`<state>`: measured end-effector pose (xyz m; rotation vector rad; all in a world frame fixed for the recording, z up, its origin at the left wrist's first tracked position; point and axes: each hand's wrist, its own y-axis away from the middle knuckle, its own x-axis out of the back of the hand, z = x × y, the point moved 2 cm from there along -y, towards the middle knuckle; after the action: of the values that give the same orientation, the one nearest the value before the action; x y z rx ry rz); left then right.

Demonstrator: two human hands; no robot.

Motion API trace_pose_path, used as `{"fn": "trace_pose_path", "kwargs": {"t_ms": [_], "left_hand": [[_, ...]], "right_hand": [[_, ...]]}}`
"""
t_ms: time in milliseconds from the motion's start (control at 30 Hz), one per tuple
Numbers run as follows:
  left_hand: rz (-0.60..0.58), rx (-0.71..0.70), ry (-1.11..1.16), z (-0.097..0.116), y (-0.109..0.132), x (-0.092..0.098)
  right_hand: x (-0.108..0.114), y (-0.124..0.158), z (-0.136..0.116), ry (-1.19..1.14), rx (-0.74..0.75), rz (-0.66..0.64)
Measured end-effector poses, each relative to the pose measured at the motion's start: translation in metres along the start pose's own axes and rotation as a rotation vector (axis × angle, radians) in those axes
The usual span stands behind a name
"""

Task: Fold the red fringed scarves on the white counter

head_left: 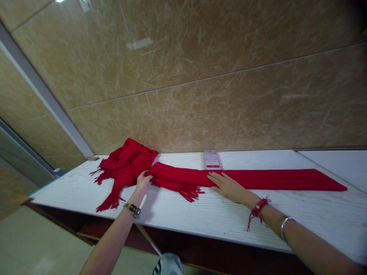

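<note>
A long red scarf (275, 179) lies folded into a narrow strip along the white tabletop, its right end tapering to a point. Near the strip's left end, my left hand (143, 181) is closed on the folded fabric, with fringe hanging out just to the right of it. My right hand (226, 186) rests flat across the strip's middle, fingers stretched out. Left of my left hand sits a crumpled heap of red fringed fabric (129, 160); whether it joins the strip behind my hand I cannot tell.
Against the wall behind the scarf stands a small stack of clear packets with a red label (212, 160). A brown tiled wall (229, 107) bounds the white tabletop (183, 214) at the back. Dark open shelves lie below the front edge.
</note>
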<state>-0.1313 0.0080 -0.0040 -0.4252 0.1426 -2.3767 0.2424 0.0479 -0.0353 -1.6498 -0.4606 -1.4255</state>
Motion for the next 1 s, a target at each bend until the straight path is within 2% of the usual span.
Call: {"fn": "trace_pose_path", "kwargs": {"t_ms": [67, 167, 233, 300, 400, 467, 533, 600, 667, 767, 833, 900, 1000], "left_hand": [[0.039, -0.074, -0.020, 0.011, -0.002, 0.016], [0.045, -0.267, -0.128, 0.034, -0.008, 0.057], [-0.038, -0.561, -0.520, 0.047, -0.010, 0.085], [-0.009, -0.662, -0.833, 0.047, -0.013, 0.108], [-0.022, -0.545, -1.081, 0.029, -0.018, 0.124], [-0.116, -0.466, -1.132, 0.013, -0.019, 0.121], [-0.126, -0.425, -1.129, 0.004, -0.018, 0.117], [-0.062, -0.412, -1.106, 0.007, -0.016, 0.117], [0.012, -0.483, -1.110, 0.020, -0.014, 0.124], [0.098, -0.702, -1.201, 0.046, -0.013, 0.149], [0.099, -0.780, -1.281, 0.056, -0.016, 0.171], [0.078, -0.764, -1.337, 0.055, -0.021, 0.193], [0.092, -0.637, -1.392, 0.039, -0.029, 0.217]], "right_hand": [[0.000, 0.000, 0.000, -0.003, -0.003, -0.002], [0.001, 0.000, -0.001, -0.007, -0.007, -0.011], [0.002, 0.000, -0.001, -0.016, -0.009, -0.021], [0.002, 0.000, -0.001, -0.030, -0.010, -0.033], [0.001, 0.000, 0.000, -0.055, -0.018, -0.040], [0.000, 0.000, 0.001, -0.067, -0.024, -0.038], [-0.002, 0.001, 0.002, -0.071, -0.023, -0.036], [-0.003, 0.001, 0.003, -0.067, -0.013, -0.035], [-0.004, 0.002, 0.003, -0.062, -0.005, -0.027], [-0.005, 0.002, 0.004, -0.060, 0.000, -0.011], [-0.005, 0.002, 0.004, -0.060, -0.003, -0.011], [-0.005, 0.003, 0.004, -0.063, -0.011, -0.015], [-0.005, 0.003, 0.004, -0.073, -0.020, -0.017]]}}
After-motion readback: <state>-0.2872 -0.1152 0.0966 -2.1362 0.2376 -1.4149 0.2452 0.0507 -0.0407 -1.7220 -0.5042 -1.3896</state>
